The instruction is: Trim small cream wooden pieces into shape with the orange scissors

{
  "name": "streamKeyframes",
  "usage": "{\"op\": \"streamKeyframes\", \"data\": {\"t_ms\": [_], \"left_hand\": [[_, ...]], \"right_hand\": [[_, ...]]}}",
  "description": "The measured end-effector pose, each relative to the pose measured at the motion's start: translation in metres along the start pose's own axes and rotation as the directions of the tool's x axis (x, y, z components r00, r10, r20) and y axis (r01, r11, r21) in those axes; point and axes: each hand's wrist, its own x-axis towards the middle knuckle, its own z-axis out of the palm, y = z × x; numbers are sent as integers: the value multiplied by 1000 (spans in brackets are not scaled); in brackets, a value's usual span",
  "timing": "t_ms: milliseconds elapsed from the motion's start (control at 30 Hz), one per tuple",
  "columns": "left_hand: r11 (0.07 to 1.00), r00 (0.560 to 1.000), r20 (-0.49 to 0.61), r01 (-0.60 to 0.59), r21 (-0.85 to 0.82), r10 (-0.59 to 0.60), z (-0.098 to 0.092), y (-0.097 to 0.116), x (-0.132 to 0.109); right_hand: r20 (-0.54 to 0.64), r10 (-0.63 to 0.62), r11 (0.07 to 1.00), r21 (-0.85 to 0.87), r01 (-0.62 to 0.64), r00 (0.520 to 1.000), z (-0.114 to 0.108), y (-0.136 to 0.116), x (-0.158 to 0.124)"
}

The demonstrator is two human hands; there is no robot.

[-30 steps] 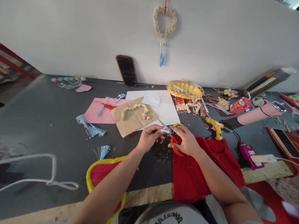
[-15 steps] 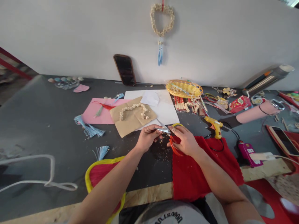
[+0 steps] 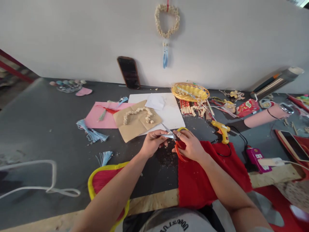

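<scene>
In my right hand is a pair of scissors with orange-red handles, its blades parted and pointing left. My left hand is pinched closed right beside the blades; whatever sits between its fingertips is too small to make out. Just beyond both hands lies a brown paper sheet bearing a curved string of pale beads. Small pale scraps are scattered on the dark table beneath my hands.
A red cloth lies under my right forearm. Farther right are a yellow glue gun, a purple power socket and a pink bottle. A yellow basket stands at the back. Blue tassels lie on the left.
The scissor blades look slightly wider apart than before. Both hands stay in nearly the same place.
</scene>
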Motion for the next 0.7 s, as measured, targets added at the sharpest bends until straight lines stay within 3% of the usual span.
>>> {"op": "streamKeyframes", "data": {"t_ms": [333,567,700], "left_hand": [[1000,1000,2,-16,0,16,1,-2,1],[997,1000,-11,-13,-76,12,3,1,2],[997,1000,-14,-7,-80,6,3,2,2]], "right_hand": [[-17,26,1000,-14,-26,1000,2,1,-1],[-131,113,993,29,-110,985,8,0,-1],[-109,119,993,28,-116,987,8,0,-1]]}}
